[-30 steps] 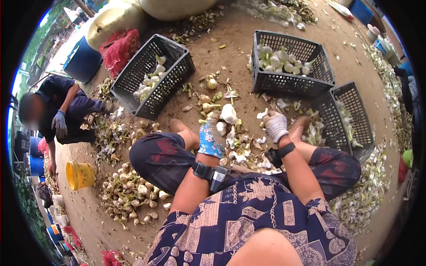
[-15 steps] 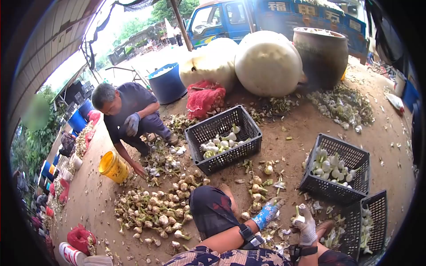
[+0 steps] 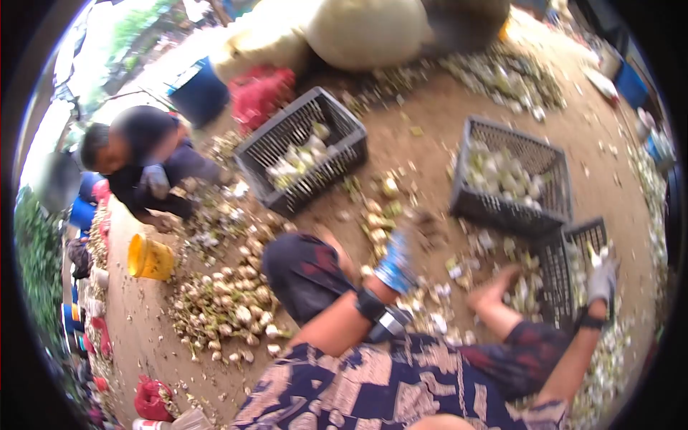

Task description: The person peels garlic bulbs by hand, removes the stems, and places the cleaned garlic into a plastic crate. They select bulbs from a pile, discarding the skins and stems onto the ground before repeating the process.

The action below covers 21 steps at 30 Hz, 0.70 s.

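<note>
My left hand (image 3: 403,259), in a blue patterned glove, is over the ground beside a short row of garlic bulbs (image 3: 376,226); motion smears its fingers. On the far right, my right hand (image 3: 602,279), in a pale grey glove, grips a white garlic bulb (image 3: 596,258) above a narrow black crate (image 3: 555,269) with trimmed garlic inside. Behind that crate stands another black crate (image 3: 512,211) holding many white bulbs. A third black crate (image 3: 290,201), partly filled with bulbs, lies ahead and to the left. Untrimmed garlic (image 3: 222,304) is heaped left of my knee.
A co-worker (image 3: 154,154) crouches at the left, one hand low near the garlic scraps. Near them are a yellow bucket (image 3: 150,258), a blue tub (image 3: 199,93) and a red net bag (image 3: 261,97). Large pale round sacks (image 3: 365,32) stand behind. My bare foot (image 3: 494,287) is between crate and scraps.
The view has tilted down and shifted right. My right hand has moved right with the bulb, from in front of me to the narrow crate. My left hand stays near the garlic row.
</note>
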Available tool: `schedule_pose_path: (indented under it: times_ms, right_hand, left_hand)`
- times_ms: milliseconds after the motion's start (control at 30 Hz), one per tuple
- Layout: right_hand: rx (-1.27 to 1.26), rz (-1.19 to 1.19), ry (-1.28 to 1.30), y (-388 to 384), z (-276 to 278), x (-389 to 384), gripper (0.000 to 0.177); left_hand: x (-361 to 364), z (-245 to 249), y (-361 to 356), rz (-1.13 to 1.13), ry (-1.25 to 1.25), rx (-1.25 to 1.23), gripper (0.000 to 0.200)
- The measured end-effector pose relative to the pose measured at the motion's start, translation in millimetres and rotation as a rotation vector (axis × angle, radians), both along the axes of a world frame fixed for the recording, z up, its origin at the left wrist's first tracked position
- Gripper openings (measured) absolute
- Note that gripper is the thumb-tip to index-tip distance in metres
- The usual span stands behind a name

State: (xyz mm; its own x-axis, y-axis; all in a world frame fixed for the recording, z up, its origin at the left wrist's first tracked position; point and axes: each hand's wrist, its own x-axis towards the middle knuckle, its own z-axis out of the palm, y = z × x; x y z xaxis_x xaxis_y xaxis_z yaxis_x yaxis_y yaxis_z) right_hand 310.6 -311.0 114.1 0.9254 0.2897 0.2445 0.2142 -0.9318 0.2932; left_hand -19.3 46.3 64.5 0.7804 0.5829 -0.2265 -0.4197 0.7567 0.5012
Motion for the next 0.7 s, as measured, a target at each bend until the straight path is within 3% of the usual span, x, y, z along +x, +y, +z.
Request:
schedule_pose_path:
  times_ms: [33, 67, 100, 133, 167, 200, 233, 267, 300, 367, 500, 600, 633, 667, 700]
  right_hand:
    - [0.028, -0.122, 0.064, 45, 42, -45, 0.067]
    - [0.226, 0.03, 0.06, 50, 35, -48, 0.049]
    - [0.456, 0.203, 0.198, 60, 18, -53, 0.028]
    - [0.54, 0.251, 0.27, 93, 1, -77, 0.018]
    - [0.54, 0.463, 0.411, 117, -27, -94, 0.016]
    - [0.61, 0.648, 0.369, 150, -61, -119, 0.012]
    - [0.609, 0.742, 0.538, 173, -105, -135, 0.022]
    - [0.396, 0.666, 0.64, 205, -116, -170, 0.031]
    - [0.315, 0.845, 0.811, 224, -149, -181, 0.039]
    - [0.069, 0.884, 0.902, 264, -193, -219, 0.043]
    - [-0.23, 0.97, 1.161, 311, -240, -261, 0.04]
    - [0.073, 0.871, 1.079, 332, -242, -275, 0.033]
    - [0.312, 0.966, 0.757, 335, -250, -280, 0.026]
    - [0.317, 0.977, 0.759, 338, -256, -283, 0.026]
    - [0.177, 0.935, 0.941, 346, -259, -285, 0.024]
  left_hand:
    - [-11, -5, 19, 0.088, 0.092, -0.021, 0.028]
    - [-27, -15, 35, 0.166, 0.081, -0.094, 0.022]
    - [-45, -3, 38, 0.246, 0.189, -0.201, 0.023]
    - [-59, -29, 46, 0.418, 0.324, -0.313, 0.028]
    - [-69, -23, 44, 0.426, 0.356, -0.337, 0.029]
    - [-79, -40, 46, 0.447, 0.385, -0.288, 0.024]
    - [-80, -41, 44, 0.48, 0.403, -0.26, 0.017]
    - [-80, -39, 45, 0.519, 0.422, -0.226, 0.012]
    - [-82, -41, 47, 0.526, 0.44, -0.237, 0.012]
    - [-83, -49, 53, 0.527, 0.483, -0.083, 0.011]
    - [-68, -49, 58, 0.394, 0.375, -0.129, 0.014]
    - [-61, -40, 60, 0.469, 0.418, -0.076, 0.012]
    - [-62, -42, 58, 0.477, 0.422, -0.081, 0.012]
    - [-65, -45, 57, 0.455, 0.456, -0.067, 0.012]
    - [-68, -46, 58, 0.439, 0.482, -0.034, 0.013]
